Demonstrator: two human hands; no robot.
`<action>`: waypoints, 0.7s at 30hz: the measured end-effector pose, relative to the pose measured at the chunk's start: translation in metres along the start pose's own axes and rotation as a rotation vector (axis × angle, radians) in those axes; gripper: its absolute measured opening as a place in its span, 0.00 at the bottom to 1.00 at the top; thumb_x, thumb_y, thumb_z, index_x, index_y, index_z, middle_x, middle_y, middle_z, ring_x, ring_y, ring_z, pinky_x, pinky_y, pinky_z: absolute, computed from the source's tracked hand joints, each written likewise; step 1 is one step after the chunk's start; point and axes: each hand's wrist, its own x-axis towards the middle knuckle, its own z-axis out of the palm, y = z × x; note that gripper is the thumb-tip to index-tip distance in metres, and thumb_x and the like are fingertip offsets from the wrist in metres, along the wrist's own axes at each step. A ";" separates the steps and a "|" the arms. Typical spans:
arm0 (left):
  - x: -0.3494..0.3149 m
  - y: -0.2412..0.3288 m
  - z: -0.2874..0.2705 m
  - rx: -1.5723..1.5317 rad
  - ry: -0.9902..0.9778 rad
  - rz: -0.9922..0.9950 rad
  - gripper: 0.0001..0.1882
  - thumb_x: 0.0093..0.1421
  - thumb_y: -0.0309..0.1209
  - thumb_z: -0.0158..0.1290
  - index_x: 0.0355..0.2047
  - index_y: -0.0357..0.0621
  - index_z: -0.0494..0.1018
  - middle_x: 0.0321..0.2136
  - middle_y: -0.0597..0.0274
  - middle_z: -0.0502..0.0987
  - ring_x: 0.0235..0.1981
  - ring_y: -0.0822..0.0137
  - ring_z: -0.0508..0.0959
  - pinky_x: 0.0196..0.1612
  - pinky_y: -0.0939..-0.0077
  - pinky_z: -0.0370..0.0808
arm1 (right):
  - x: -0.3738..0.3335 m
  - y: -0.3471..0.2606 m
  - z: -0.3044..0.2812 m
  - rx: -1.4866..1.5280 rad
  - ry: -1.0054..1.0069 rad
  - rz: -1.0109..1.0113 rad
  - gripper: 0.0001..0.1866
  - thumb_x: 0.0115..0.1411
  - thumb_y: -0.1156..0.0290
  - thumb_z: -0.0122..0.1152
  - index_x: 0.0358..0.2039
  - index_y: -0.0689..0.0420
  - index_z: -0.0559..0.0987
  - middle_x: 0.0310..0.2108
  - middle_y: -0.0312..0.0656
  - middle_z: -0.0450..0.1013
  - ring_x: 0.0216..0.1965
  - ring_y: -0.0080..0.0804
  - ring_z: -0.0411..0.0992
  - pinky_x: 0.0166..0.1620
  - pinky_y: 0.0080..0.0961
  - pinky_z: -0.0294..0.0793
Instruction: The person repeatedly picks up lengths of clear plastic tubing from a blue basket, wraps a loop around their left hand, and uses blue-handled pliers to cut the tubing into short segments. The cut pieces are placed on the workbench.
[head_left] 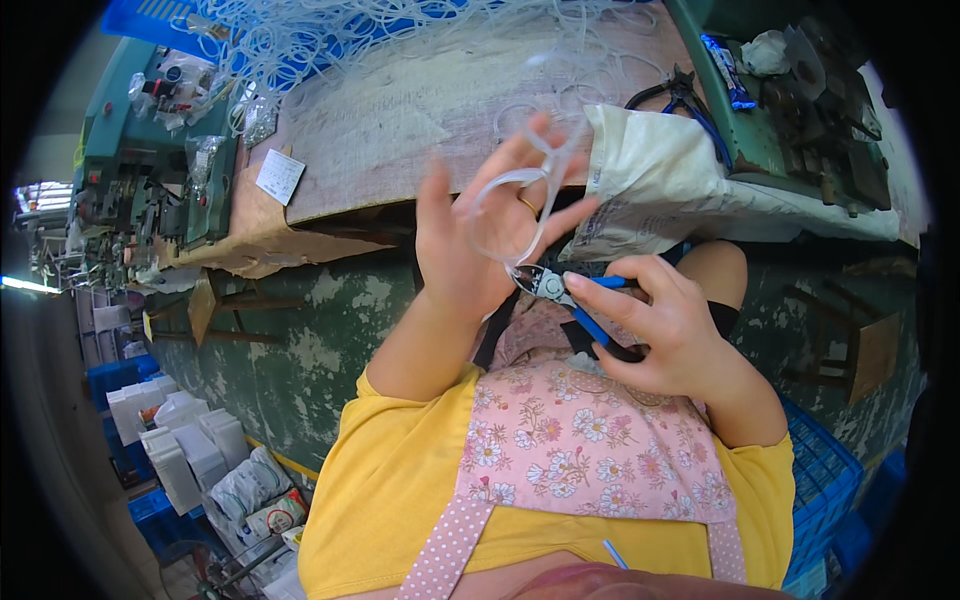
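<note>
In front of my body, my left hand (455, 245) is spread open, palm up, its fingertips blurred by motion. A loop of clear plastic tubing (478, 215) lies across the palm and fingers, and its lower end meets the cutter tips. My right hand (670, 325) is wrapped round a pair of cutting pliers (598, 328) with blue and black handles. The jaws point left toward the left palm. Whether the blades are fully closed on the tubing is too small to tell.
Tangled clear tubing (300, 50) covers the worktable's far side, partly over a blue crate (150, 25). A white sack (655, 165) hangs over the near edge, with other pliers (684, 95) behind it. Green machines (205, 200) flank the table. A blue basket (820, 465) stands behind my right side.
</note>
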 end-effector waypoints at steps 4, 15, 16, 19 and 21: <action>0.006 -0.021 -0.021 1.091 -0.105 0.880 0.44 0.63 0.45 0.45 0.69 0.36 0.38 0.67 0.42 0.48 0.68 0.48 0.51 0.69 0.52 0.42 | -0.003 0.001 -0.013 0.802 -0.224 0.123 0.40 0.45 0.73 0.68 0.62 0.52 0.68 0.45 0.44 0.68 0.42 0.30 0.68 0.43 0.23 0.67; 0.001 -0.002 0.001 0.030 0.253 0.446 0.35 0.56 0.28 0.41 0.67 0.43 0.54 0.24 0.66 0.63 0.27 0.71 0.64 0.39 0.72 0.66 | 0.000 0.001 0.016 -0.149 0.157 -0.048 0.37 0.41 0.71 0.68 0.57 0.46 0.74 0.43 0.44 0.67 0.39 0.40 0.67 0.42 0.33 0.67; 0.001 0.000 0.004 0.011 0.250 0.456 0.35 0.56 0.28 0.41 0.67 0.43 0.54 0.24 0.66 0.63 0.27 0.71 0.64 0.38 0.72 0.66 | 0.000 -0.001 0.017 -0.218 0.146 -0.065 0.37 0.40 0.71 0.68 0.56 0.44 0.75 0.43 0.45 0.67 0.39 0.42 0.67 0.41 0.35 0.67; 0.000 0.002 0.009 0.040 0.238 0.494 0.36 0.56 0.29 0.41 0.67 0.43 0.54 0.23 0.67 0.62 0.27 0.72 0.63 0.37 0.72 0.65 | -0.001 -0.004 0.019 -0.289 0.126 -0.079 0.38 0.39 0.70 0.69 0.56 0.43 0.75 0.43 0.45 0.66 0.37 0.42 0.66 0.41 0.37 0.66; -0.001 0.001 0.010 0.082 0.238 0.527 0.36 0.56 0.29 0.41 0.67 0.43 0.54 0.23 0.68 0.62 0.27 0.72 0.63 0.37 0.72 0.65 | -0.002 -0.004 0.019 -0.288 0.125 -0.081 0.37 0.39 0.70 0.69 0.56 0.43 0.75 0.43 0.45 0.66 0.38 0.42 0.66 0.41 0.37 0.66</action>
